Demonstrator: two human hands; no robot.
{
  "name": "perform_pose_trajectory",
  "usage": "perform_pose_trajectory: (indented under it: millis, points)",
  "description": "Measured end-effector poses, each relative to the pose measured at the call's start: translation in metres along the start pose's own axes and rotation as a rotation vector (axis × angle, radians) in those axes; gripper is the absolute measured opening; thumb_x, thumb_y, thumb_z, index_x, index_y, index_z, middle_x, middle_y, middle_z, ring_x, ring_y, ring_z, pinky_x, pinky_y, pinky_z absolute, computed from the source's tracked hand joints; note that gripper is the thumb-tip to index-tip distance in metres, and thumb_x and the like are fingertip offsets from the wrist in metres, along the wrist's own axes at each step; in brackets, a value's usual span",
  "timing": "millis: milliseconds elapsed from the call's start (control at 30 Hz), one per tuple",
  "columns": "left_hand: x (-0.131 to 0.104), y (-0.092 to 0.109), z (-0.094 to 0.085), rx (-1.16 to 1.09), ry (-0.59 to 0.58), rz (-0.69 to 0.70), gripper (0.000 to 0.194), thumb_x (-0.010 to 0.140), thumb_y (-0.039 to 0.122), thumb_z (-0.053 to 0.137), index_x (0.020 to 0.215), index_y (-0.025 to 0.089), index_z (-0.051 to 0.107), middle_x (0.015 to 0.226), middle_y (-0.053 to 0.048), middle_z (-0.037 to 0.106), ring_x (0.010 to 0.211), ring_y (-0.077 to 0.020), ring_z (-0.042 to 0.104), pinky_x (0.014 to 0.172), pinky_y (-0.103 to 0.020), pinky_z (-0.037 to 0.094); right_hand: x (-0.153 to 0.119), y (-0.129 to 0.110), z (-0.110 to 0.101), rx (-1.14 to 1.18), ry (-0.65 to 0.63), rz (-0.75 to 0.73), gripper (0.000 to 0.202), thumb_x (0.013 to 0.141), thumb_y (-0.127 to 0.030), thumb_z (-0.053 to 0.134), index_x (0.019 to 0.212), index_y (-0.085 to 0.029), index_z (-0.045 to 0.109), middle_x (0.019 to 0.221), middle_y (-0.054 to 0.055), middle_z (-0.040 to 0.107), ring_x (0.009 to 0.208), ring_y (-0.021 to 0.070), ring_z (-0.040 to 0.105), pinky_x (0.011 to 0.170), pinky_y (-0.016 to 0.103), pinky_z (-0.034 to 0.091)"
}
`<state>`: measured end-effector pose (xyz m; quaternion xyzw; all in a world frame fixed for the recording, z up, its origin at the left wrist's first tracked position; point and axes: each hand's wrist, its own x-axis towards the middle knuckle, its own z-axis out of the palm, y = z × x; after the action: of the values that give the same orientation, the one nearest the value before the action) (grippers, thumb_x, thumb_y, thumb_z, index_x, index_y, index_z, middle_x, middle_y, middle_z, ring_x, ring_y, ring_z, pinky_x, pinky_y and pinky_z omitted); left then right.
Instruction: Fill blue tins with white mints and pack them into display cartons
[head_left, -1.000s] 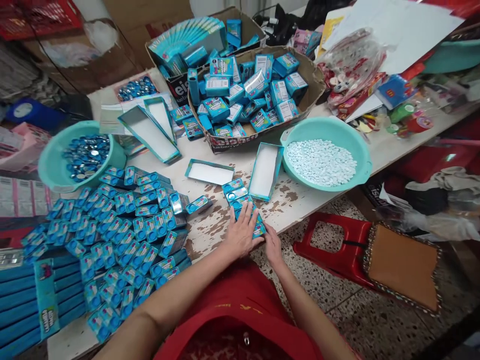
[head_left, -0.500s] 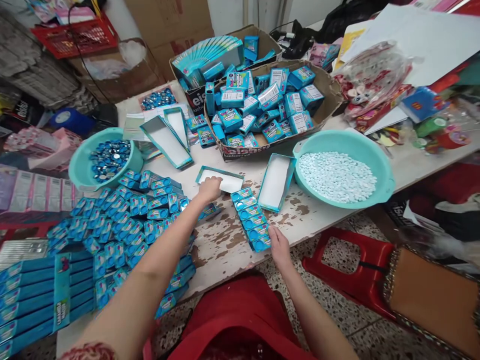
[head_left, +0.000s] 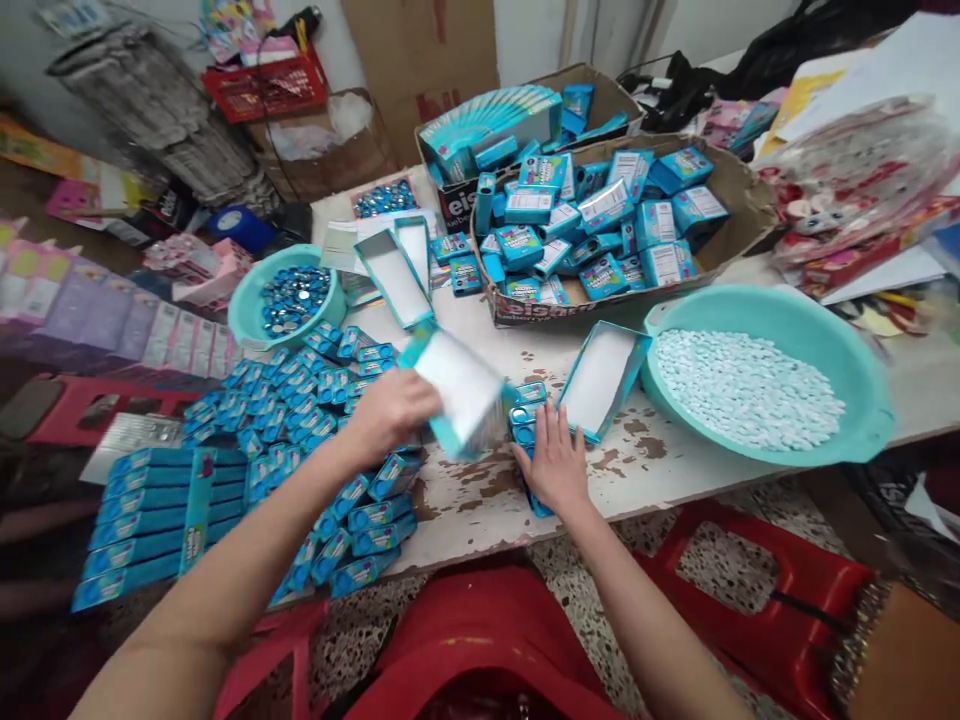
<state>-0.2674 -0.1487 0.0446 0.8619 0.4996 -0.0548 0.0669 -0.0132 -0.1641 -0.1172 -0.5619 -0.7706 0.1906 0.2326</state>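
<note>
My left hand grips the near-left edge of a blue-edged tray box with a white inside, tilted and blurred above the table. To its right, my right hand lies with fingers spread over a short row of small blue boxes, covering most of them. Another white-lined tray box rests just beyond my right fingertips, beside a teal basin of white pieces. Many small blue boxes crowd the table left of my left hand.
Cardboard cartons of blue boxes stand at the back. A teal bowl of shiny discs and two open tray boxes are at back left. A red stool stands at right, below the worn white table.
My left hand has lifted the tray box off the table and tilted it. My right hand has moved from the row's near end onto its top. The view has turned left.
</note>
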Motion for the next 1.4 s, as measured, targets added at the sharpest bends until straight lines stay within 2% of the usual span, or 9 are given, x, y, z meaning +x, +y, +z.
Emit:
perform_pose_trajectory:
  millis: [133, 233, 333, 500, 667, 867, 1000, 1200, 1400]
  points:
    - [-0.081, 0.071, 0.053, -0.1, -0.043, 0.287, 0.019, 0.091, 0.027, 0.044, 0.082, 0.024, 0.06, 0.079, -0.003, 0.062, 0.08, -0.0176, 0.053, 0.073, -0.034, 0.036, -0.003, 0.006, -0.008, 0.021, 0.044, -0.035, 0.063, 0.092, -0.052, 0.035, 0.142, -0.015, 0.031, 0.147, 0.02, 0.034, 0.139, 0.0364, 0.023, 0.104, 0.066, 0.021]
    - [-0.088, 0.104, 0.111, -0.108, -0.056, 0.238, 0.014, 0.088, 0.021, 0.05, 0.077, 0.022, 0.059, 0.075, -0.003, 0.061, 0.079, -0.0169, 0.054, 0.076, -0.034, 0.04, -0.012, -0.008, -0.022, 0.094, 0.171, -0.091, 0.052, 0.094, -0.042, 0.039, 0.139, -0.018, 0.037, 0.142, 0.017, 0.041, 0.137, 0.0334, 0.028, 0.104, 0.061, 0.029]
    - [-0.074, 0.103, 0.139, -0.12, -0.042, 0.098, 0.012, 0.086, 0.017, 0.053, 0.084, 0.023, 0.063, 0.091, -0.005, 0.065, 0.103, -0.0188, 0.055, 0.094, -0.038, 0.038, -0.033, -0.036, -0.021, 0.237, 0.103, -0.258, 0.041, 0.091, -0.03, 0.047, 0.132, -0.022, 0.046, 0.128, 0.013, 0.054, 0.124, 0.0278, 0.046, 0.101, 0.05, 0.04]
    - [-0.082, 0.047, 0.117, -0.183, 0.05, -0.431, 0.028, 0.089, 0.015, 0.043, 0.107, 0.024, 0.062, 0.111, -0.007, 0.064, 0.111, -0.0207, 0.054, 0.096, -0.04, 0.04, -0.051, -0.066, 0.013, 0.372, -0.043, -0.268, 0.035, 0.092, -0.025, 0.044, 0.125, -0.022, 0.053, 0.115, 0.012, 0.06, 0.109, 0.0239, 0.056, 0.092, 0.043, 0.049]
    - [-0.1, 0.004, 0.101, -0.183, 0.072, -1.062, 0.054, 0.087, 0.043, 0.047, 0.127, 0.008, 0.047, 0.116, -0.019, 0.059, 0.11, -0.0295, 0.054, 0.088, -0.039, 0.044, -0.006, -0.082, 0.037, 0.346, 0.018, -0.256, 0.037, 0.089, -0.027, 0.048, 0.125, -0.018, 0.052, 0.119, 0.014, 0.057, 0.113, 0.027, 0.051, 0.095, 0.047, 0.044]
    - [-0.057, 0.027, 0.121, -0.155, 0.084, -1.316, 0.092, 0.069, 0.075, 0.049, 0.136, 0.012, 0.04, 0.136, -0.025, 0.043, 0.122, -0.0445, 0.04, 0.091, -0.058, 0.037, 0.015, -0.106, 0.054, 0.338, 0.02, -0.27, 0.025, 0.09, -0.026, 0.046, 0.109, -0.017, 0.059, 0.099, 0.012, 0.06, 0.099, 0.0255, 0.053, 0.087, 0.044, 0.046]
    - [-0.037, 0.039, 0.132, -0.122, 0.132, -1.39, 0.084, 0.073, 0.061, 0.056, 0.14, 0.013, 0.036, 0.14, -0.025, 0.038, 0.12, -0.0442, 0.041, 0.093, -0.059, 0.034, -0.027, -0.089, 0.053, 0.324, 0.013, -0.286, 0.024, 0.09, -0.025, 0.048, 0.112, -0.018, 0.056, 0.104, 0.012, 0.058, 0.102, 0.0242, 0.052, 0.088, 0.043, 0.045]
    - [-0.044, 0.053, 0.14, -0.084, 0.098, -1.352, 0.073, 0.076, 0.047, 0.057, 0.141, 0.018, 0.036, 0.147, -0.02, 0.03, 0.132, -0.0412, 0.028, 0.104, -0.057, 0.024, -0.088, -0.038, 0.053, 0.171, -0.019, -0.282, 0.027, 0.091, -0.03, 0.046, 0.113, -0.018, 0.054, 0.11, 0.013, 0.055, 0.104, 0.0258, 0.051, 0.085, 0.044, 0.045]
    - [-0.044, 0.047, 0.131, -0.174, 0.107, -1.403, 0.069, 0.073, 0.058, 0.058, 0.131, 0.023, 0.047, 0.144, -0.015, 0.034, 0.127, -0.0368, 0.035, 0.1, -0.051, 0.033, -0.106, -0.036, 0.067, 0.09, -0.057, -0.123, 0.047, 0.088, -0.037, 0.045, 0.128, -0.012, 0.042, 0.124, 0.019, 0.047, 0.116, 0.0315, 0.043, 0.092, 0.049, 0.041]
